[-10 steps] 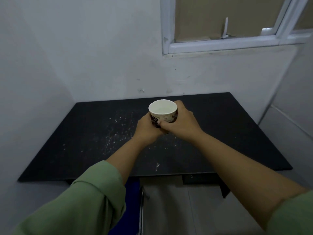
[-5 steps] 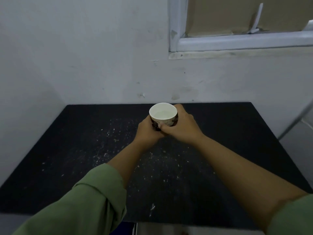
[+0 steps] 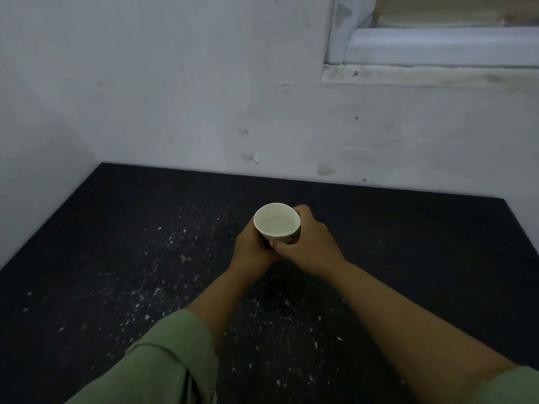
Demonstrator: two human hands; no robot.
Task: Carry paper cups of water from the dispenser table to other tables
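Note:
A white paper cup (image 3: pixel 276 221) with water in it is held upright over the middle of a black table (image 3: pixel 116 272). My left hand (image 3: pixel 252 249) wraps its left side and my right hand (image 3: pixel 306 243) wraps its right side and front, so most of the cup's wall is hidden. Whether the cup's base touches the tabletop cannot be told. Both forearms reach in from the bottom, with green sleeves pushed up.
The black table is speckled with pale flecks and sits in a corner, with white walls (image 3: pixel 175 97) behind and to the left. A window frame (image 3: pixel 437 48) is at the upper right. The table's right edge (image 3: pixel 522 223) shows at the far right.
The view has closed in on the table, which now fills the lower frame. Both hands with the cup have moved farther over the tabletop and lower toward it.

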